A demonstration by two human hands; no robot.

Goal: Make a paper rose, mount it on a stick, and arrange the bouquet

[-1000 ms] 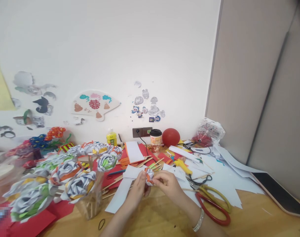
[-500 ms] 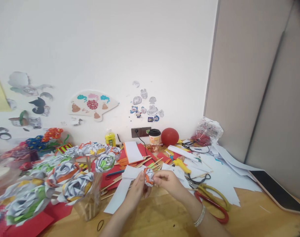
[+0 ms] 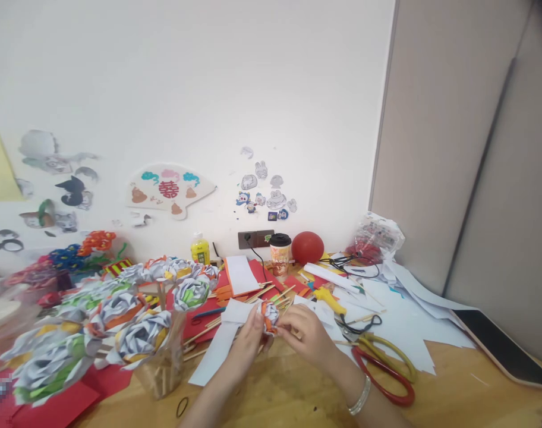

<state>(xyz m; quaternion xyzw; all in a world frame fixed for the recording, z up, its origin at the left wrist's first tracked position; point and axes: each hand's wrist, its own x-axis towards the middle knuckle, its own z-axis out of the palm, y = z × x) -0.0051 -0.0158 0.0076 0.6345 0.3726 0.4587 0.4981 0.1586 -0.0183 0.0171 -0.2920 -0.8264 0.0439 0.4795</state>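
Note:
Between my hands, over the middle of the table, is a small white and orange paper flower (image 3: 270, 314). My left hand (image 3: 250, 340) is closed round its left side and underside. With pinched fingers my right hand (image 3: 303, 326) grips the flower's lower right edge; the fingertips partly hide what they pinch. Below and left of the flower lie white paper strips (image 3: 213, 353). Several thin wooden sticks (image 3: 264, 292) lie behind it. To the left, finished-looking white paper flowers (image 3: 141, 336) with coloured edges stand in a clear cup (image 3: 161, 380).
Scissors (image 3: 389, 374) with red and yellow handles lie right of my right hand, near a yellow glue gun (image 3: 330, 300). A lidded paper cup (image 3: 280, 255), red balloon (image 3: 307, 248) and yellow bottle (image 3: 200, 248) stand by the wall. A tablet (image 3: 505, 345) lies far right.
My right hand has turned slightly and its fingers have curled more at the flower's lower right edge. The left hand keeps its hold. The whole view has shifted a little.

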